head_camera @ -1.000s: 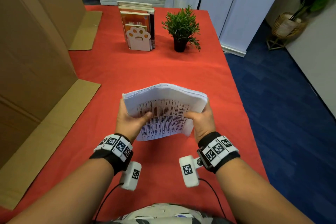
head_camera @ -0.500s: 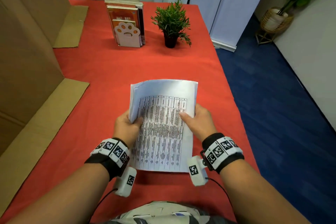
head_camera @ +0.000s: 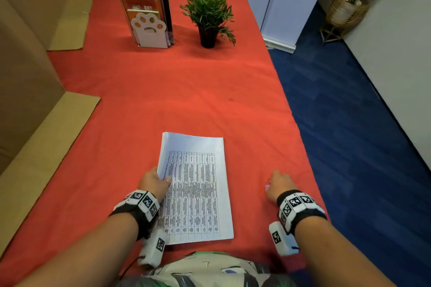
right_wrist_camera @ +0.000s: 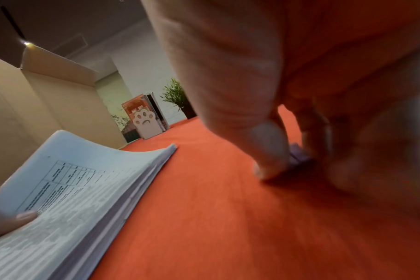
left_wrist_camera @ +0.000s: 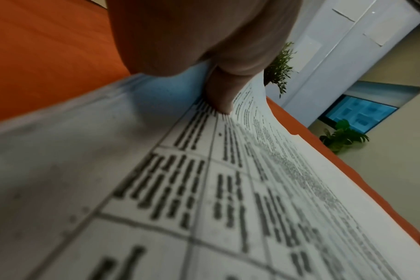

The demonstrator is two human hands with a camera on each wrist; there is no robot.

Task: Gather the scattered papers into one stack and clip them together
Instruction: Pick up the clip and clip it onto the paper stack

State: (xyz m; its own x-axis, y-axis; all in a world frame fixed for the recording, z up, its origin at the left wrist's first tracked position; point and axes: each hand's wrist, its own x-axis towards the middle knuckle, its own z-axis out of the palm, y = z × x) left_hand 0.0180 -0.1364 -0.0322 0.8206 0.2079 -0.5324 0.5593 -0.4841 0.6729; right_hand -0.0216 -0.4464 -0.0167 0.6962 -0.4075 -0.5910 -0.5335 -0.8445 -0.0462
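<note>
Two weak spots: left hand [head_camera: 154, 183] fingers only pinching stack [head_camera: 196, 193] edge, could fan; right hand [head_camera: 278, 185] fingers closing on small purple clip [right_wrist_camera: 297, 154], could fumble.

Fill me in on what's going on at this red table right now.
A person is tidying papers at a table with a red cloth. The paper stack is gathered and lies on the cloth; the left hand grips its left edge, thumb on top. The right hand is off to the right, its fingers closing on a small pale purple object, probably the clip. No clip is on the stack yet.
</note>
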